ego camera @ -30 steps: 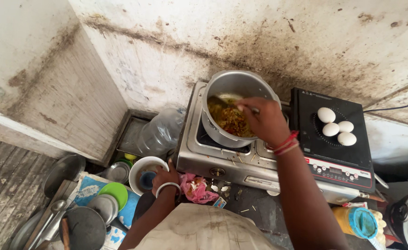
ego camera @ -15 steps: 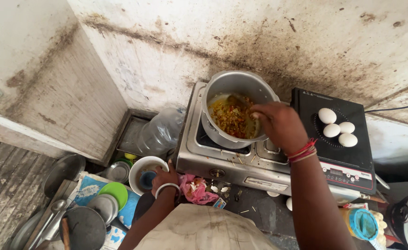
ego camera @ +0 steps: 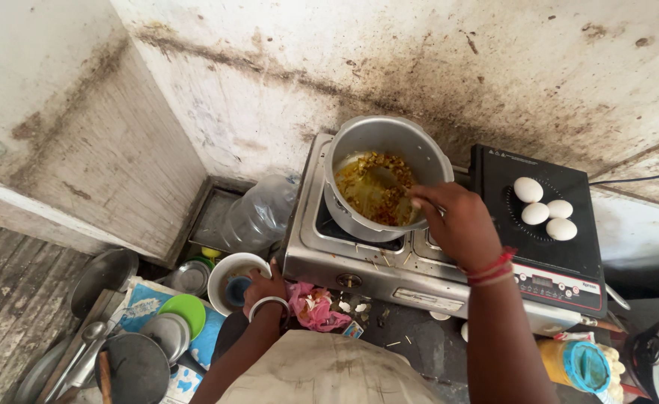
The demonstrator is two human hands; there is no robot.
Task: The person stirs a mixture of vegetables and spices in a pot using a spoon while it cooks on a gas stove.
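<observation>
- Two hands working: my right hand (ego camera: 456,224) is closing on a spoon (ego camera: 389,179), stirring the pot (ego camera: 385,176) on the left burner.
- My left hand (ego camera: 264,288) is gripping the near white bowl (ego camera: 228,273).
- I'm judging slow, bottom-scraping strokes best.

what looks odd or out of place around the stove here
Three white eggs lie loose on the black induction cooktop with nothing holding them. Bits of shell are scattered on the counter before the gas stove, and the wall is heavily stained.

Both our arms reach out, the right farther than the left.
Our right hand (ego camera: 456,224) is curled in a grip, wrist banded red; our left hand (ego camera: 263,288) sits lower and nearer, fingers bent, a pale bangle on its wrist.
</observation>
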